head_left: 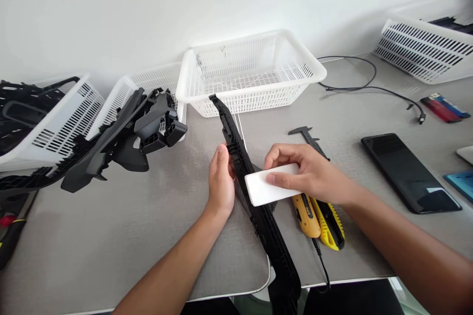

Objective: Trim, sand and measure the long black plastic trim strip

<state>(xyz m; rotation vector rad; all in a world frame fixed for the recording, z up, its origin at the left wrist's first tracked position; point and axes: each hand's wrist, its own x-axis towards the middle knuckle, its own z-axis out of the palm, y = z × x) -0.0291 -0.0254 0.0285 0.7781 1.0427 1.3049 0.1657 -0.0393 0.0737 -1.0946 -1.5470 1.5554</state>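
Observation:
A long black plastic trim piece (271, 229) runs from near the middle basket down past the table's front edge. My left hand (221, 179) is wrapped round its left side, thumb up and the other fingers hidden behind it. In my right hand (303, 170) is a flat white rectangular block (264, 189), pinched between thumb and fingers. The block's left end lies over the trim piece; whether it touches is unclear. Just below my right hand lie a yellow corded tool (307, 216) and a yellow utility knife (328, 226). A dark caliper (312, 140) lies behind that hand.
A white basket (251, 96) stands at the back. Leftward, black plastic parts (136, 133) overhang another basket (74, 118). A black phone (408, 172), lighters (443, 108), a cable (388, 89) and a further basket (424, 51) are on the right. Pliers-like handles (15, 236) lie far left.

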